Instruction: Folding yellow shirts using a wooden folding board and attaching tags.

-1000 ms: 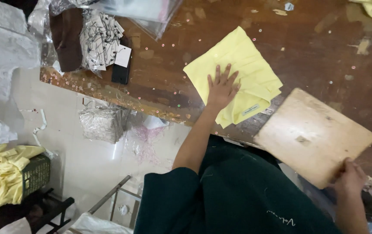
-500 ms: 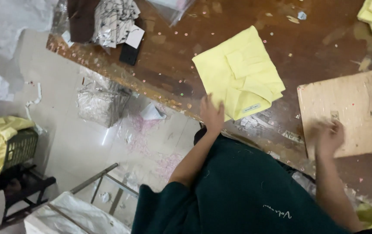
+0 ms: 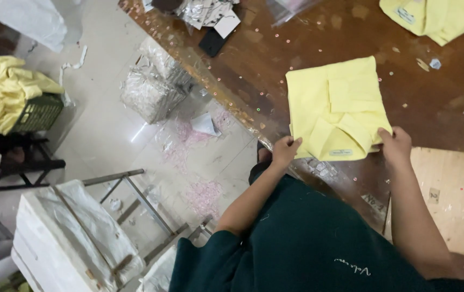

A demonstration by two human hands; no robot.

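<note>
So right now both my hands are on the near edge of the folded yellow shirt (image 3: 335, 108), which sits just right of the middle of the frame on the dark wooden table (image 3: 275, 65). My left hand (image 3: 285, 151) is pinched onto the lower-left corner of it, right by the table edge, fingers curled around the fabric. My right hand (image 3: 396, 147) has the lower-right corner, closed on the cloth the same way, thumb side tucked under as far as I can tell. The bundle is roughly square, a bit longer going away from me toward the top of the frame, and tilted slightly so its far edge leans to the right. It lies straight ahead of both hands, above them in the picture, and neither hand is really nearer since each has its own corner. A small label (image 3: 340, 153) shows on the near edge between my hands. Just right of my right hand, at the lower right of the frame, is a flat cardboard sheet (image 3: 453, 200), close to the shirt but not under it. Another yellow garment (image 3: 432, 19) is off in the upper right corner, well apart, and some silvery packets (image 3: 205, 12) sit at the top middle. Down on the floor at the far left there's a green basket (image 3: 37, 111) stuffed with more yellow cloth.
</note>
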